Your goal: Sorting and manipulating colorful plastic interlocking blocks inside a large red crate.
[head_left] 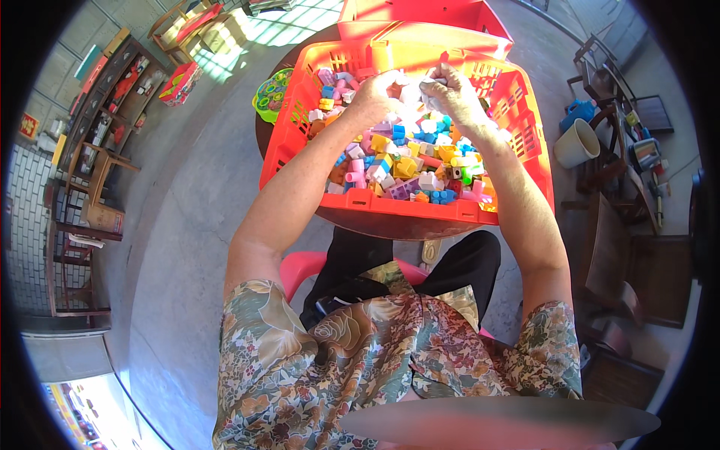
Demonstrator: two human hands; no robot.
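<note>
A round brown tabletop [405,228] is set before the seated person, and most of it is covered by a red plastic basket [424,213] with slotted walls. The basket is filled with multicoloured toy building bricks [405,166]. Over its far part, the two hands are held close together. A small pale piece [430,88] is pinched in the fingers of the right hand [454,94]; the left hand [377,97] is curled beside it, but whether anything is gripped there cannot be told through the glare. Beyond the basket, a second red container [442,12] is placed, and a yellow-green tray [264,101] is seen at the tabletop's left edge.

The grey concrete floor [176,247] is lit by barred sunlight at the far left. On the left, a dark wooden shelf unit [112,101] is stood along the wall, with a red box [180,84] near it. On the right, a cream bucket [577,147] is surrounded by wooden furniture [607,247].
</note>
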